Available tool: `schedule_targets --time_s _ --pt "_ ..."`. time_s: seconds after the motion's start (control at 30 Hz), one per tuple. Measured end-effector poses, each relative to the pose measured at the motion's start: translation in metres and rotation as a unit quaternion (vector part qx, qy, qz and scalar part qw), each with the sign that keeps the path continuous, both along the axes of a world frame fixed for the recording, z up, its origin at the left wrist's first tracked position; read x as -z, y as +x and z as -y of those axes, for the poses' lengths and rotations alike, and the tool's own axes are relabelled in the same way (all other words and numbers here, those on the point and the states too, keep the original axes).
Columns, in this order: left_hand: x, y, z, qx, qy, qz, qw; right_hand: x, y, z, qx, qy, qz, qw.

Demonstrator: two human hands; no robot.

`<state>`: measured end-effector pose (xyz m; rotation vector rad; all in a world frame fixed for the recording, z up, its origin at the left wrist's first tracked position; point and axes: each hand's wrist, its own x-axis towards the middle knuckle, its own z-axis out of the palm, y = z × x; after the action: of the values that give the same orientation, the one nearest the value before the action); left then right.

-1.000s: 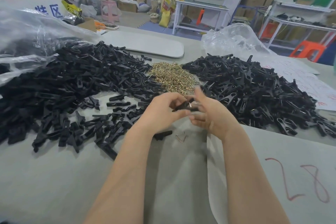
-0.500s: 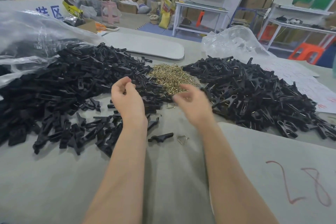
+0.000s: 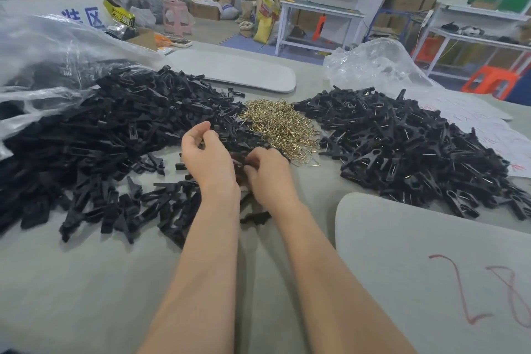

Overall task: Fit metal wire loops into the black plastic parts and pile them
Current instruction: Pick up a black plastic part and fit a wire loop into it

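Note:
A broad heap of bare black plastic parts covers the table's left side. Brass wire loops lie in a small mound at the centre back. Right of them is a pile of black parts with wire fitted. My left hand hovers over the near edge of the left heap, fingers curled; what it holds is hidden. My right hand is close beside it, fingers curled round a blurred black part between the two hands. One loose black part lies by my right wrist.
A clear plastic bag spills parts at the far left; another crumpled bag sits at the back right. A grey board lies behind the loops. A second board with red marks lies at the near right. A single wire loop lies near the mound.
A second ago both hands worked one part together, then they parted. Now they are close again, further forward, at the edge of the left heap.

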<state>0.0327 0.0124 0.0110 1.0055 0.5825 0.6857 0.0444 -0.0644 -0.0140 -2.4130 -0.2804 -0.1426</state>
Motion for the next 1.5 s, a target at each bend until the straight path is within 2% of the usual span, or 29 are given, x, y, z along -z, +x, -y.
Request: schedule_targets --time_s 0.13,0.2,0.3,0.37,0.53,0.6,0.67,0.7,0.77,0.8,0.87,0.93,1.13,1.23,1.3,1.43,1.5 --pt "0.001 0.0 0.002 0.022 0.01 -0.009 1.0 0.002 0.002 0.012 0.028 0.057 -0.019 0.998" --pt "0.001 0.0 0.004 0.04 0.028 -0.017 0.999 0.001 0.003 0.017 0.046 0.13 -0.043 0.989" --pt "0.003 0.001 0.006 0.077 0.063 -0.028 0.995 -0.004 0.005 0.028 0.051 0.264 -0.085 0.959" --pt "0.006 0.001 0.008 0.115 0.102 -0.038 0.987 -0.008 0.006 0.037 0.037 0.321 -0.093 0.942" --pt "0.008 -0.001 0.015 0.244 0.156 -0.048 0.956 -0.015 0.004 0.049 -0.018 0.351 -0.101 0.931" --pt "0.007 -0.002 0.013 0.259 0.161 -0.042 0.952 -0.019 0.003 0.046 -0.036 0.398 -0.124 0.908" --pt "0.006 -0.001 0.01 0.23 0.132 -0.032 0.964 -0.021 0.004 0.038 -0.028 0.451 -0.139 0.881" --pt "0.006 0.0 0.008 0.2 0.101 -0.026 0.974 -0.019 0.006 0.034 -0.006 0.432 -0.127 0.893" --pt "0.006 0.002 0.004 0.132 0.036 -0.008 0.991 -0.013 0.011 0.026 0.049 0.26 -0.061 0.962" --pt "0.006 0.003 0.003 0.106 0.006 0.003 0.994 -0.008 0.011 0.022 0.06 0.163 -0.033 0.984" --pt "0.005 0.003 0.0 0.08 -0.05 0.025 0.995 0.0 0.012 0.013 0.059 0.031 -0.018 0.998" --pt "0.003 0.002 -0.001 0.072 -0.091 0.042 0.992 0.004 0.014 0.005 0.06 -0.036 -0.016 0.997" --pt "0.003 0.001 -0.002 0.123 -0.228 0.082 0.962 -0.001 0.022 0.001 0.054 -0.088 -0.011 0.995" --pt "0.004 0.002 -0.004 0.158 -0.265 0.065 0.949 0.0 0.021 0.001 0.039 -0.12 -0.007 0.992" --pt "0.006 0.002 -0.003 0.177 -0.226 0.035 0.957 0.0 0.019 0.002 0.048 -0.123 -0.003 0.991" --pt "0.006 0.002 0.003 0.208 -0.133 0.037 0.968 -0.01 0.016 0.017 0.077 0.046 -0.003 0.996" --pt "0.005 0.002 0.011 0.215 -0.027 0.026 0.976 -0.015 0.017 0.029 0.064 0.082 0.01 0.994"
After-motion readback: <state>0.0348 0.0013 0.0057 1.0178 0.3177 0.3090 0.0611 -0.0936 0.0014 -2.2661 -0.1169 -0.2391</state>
